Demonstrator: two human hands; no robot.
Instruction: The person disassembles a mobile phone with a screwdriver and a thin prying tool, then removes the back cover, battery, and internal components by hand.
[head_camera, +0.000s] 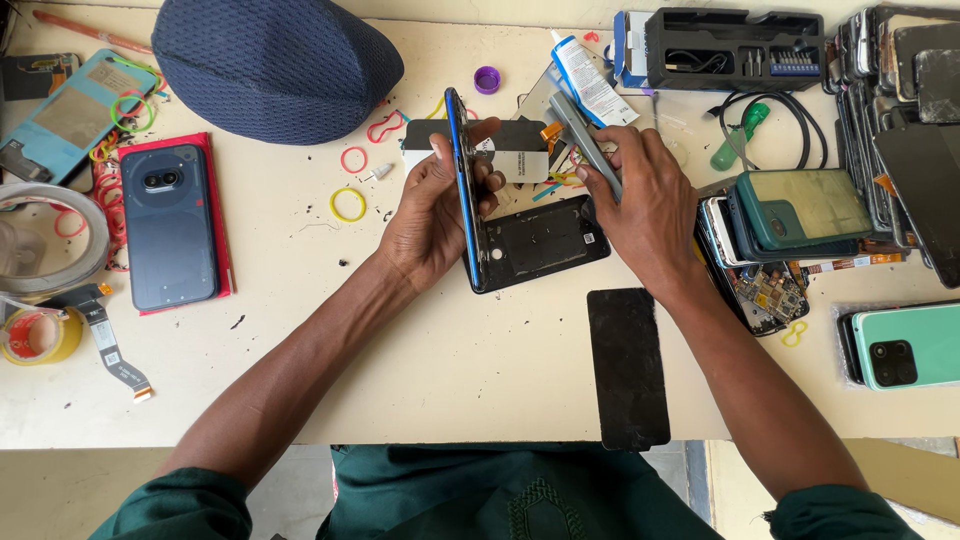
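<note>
A blue-edged phone (462, 190) stands on its long edge, upright and seen edge-on, gripped in the left hand, around the middle of the table and nearer its far edge. Just right of it an opened black phone frame (545, 240) lies flat, touching the phone's lower end. A slim grey tool (585, 145) is pinched in the right hand, tilted, pointing toward the far edge.

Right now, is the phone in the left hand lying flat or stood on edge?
On edge: the blue-framed phone shows only its thin side, pinched in the left hand.
</note>
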